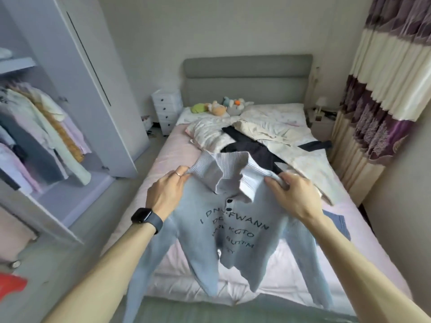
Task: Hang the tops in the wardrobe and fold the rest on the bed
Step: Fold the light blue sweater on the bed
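Observation:
I hold up a pale blue knit top (224, 231) with a ribbed collar, dark buttons and black lettering, over the foot of the bed (177, 145). My left hand (169, 191) pinches its left shoulder beside the collar. My right hand (289, 193) grips the right shoulder. The sleeves hang down on both sides. A dark garment (254, 150) lies on the bed behind the top. A blue denim piece (338, 222) shows at the right under my forearm. The open wardrobe (77, 73) stands on the left with several clothes (39, 127) hanging inside.
A crumpled cream quilt (275, 131) and soft toys (219, 108) lie near the grey headboard (247, 73). A white drawer unit (166, 110) stands left of the bed. Striped curtains (382, 94) hang on the right. A red item (10, 285) sits at the lower left.

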### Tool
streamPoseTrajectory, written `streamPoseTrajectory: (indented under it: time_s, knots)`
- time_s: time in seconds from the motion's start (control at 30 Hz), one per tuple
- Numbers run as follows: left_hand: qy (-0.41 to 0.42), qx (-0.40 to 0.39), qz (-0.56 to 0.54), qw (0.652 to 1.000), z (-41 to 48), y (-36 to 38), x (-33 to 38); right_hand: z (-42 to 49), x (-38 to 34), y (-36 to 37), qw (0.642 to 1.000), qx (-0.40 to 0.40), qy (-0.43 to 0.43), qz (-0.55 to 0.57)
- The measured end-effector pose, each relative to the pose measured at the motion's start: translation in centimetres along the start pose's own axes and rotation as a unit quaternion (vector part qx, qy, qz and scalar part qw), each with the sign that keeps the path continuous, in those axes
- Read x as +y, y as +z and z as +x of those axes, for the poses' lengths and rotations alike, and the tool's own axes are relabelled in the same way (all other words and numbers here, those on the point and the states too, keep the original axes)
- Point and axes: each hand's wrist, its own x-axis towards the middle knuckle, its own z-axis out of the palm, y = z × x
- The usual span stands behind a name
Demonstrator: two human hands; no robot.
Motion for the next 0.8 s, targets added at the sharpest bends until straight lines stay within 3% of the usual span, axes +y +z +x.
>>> streamPoseTrajectory:
  time_s: [0.2,0.4,0.67,0.8]
  knots:
    - [0.039,-0.076,0.114,0.990,-7.3,-0.5,-4.5,-5.8,1.1,3.1,0.994,-0.106,0.006,0.033]
    - [0.064,-0.091,0.145,0.983,-10.5,0.7,-8.3,-8.0,1.1,7.2,0.991,-0.135,0.007,-0.009]
    - [0.081,-0.126,0.149,0.977,-4.9,5.0,-14.5,-2.0,0.3,14.7,0.983,-0.150,0.034,-0.097]
    - [0.067,-0.191,0.143,0.969,2.0,10.8,-20.4,4.7,1.2,22.9,0.974,-0.172,0.060,-0.135]
